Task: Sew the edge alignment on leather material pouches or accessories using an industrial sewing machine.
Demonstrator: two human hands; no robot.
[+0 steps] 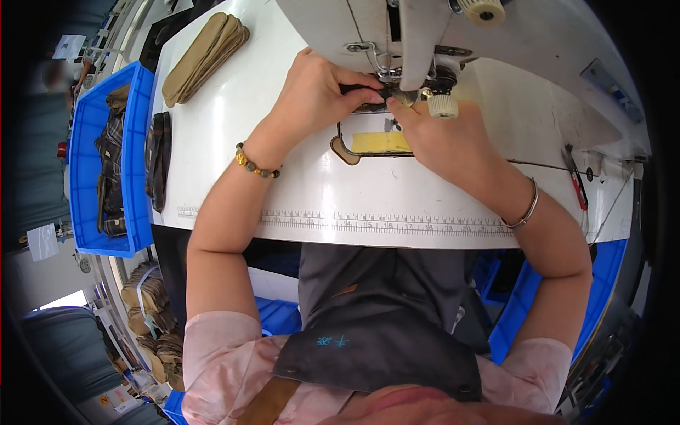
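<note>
Pinches small black, seemingly fabric piece in bare left hand beside silver metal presser foot, probably for steadiness. Holds bare right hand opposite, likely for guiding; cannot tell its grip.

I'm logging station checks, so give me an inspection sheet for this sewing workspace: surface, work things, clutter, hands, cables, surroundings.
Surface: white table, ruler marks along the near edge.
Work things: dark piece at the sewing machine; tan stack far left; plaid pieces at the left edge.
Clutter: red-handled tool at right.
Hands: left hand pinches the dark piece; right hand has fingertips by its right end, contact unclear.
Cables: thin dark line at right; cable or thread, can't tell.
Surroundings: blue bin at left, holding more plaid cloth.
</note>
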